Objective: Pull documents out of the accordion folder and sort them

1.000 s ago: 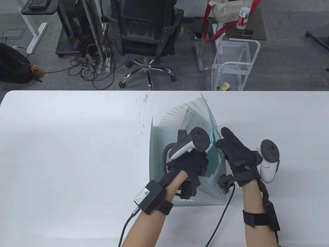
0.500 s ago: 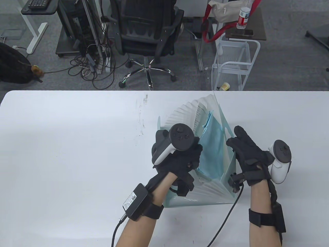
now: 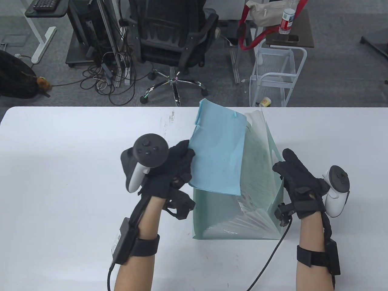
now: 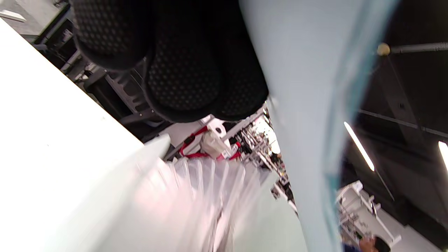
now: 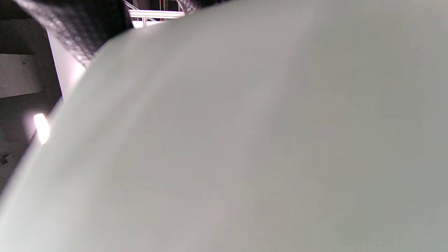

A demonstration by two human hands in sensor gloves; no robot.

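Your left hand [image 3: 172, 169] grips the left edge of a blue sheet [image 3: 218, 154], holding it lifted above the open folder [image 3: 242, 212] on the white table [image 3: 75, 182]. Your right hand [image 3: 298, 188] holds the folder's right wall, fingers [image 3: 288, 156] over its top edge. The two hands are apart, the folder between them.

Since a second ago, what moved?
The left hand, gripping the blue document, has swung up and left, drawing it out of the accordion folder. The right hand drifted slightly right, still gripping the folder's right edge. The folder stays fanned open on the white table.
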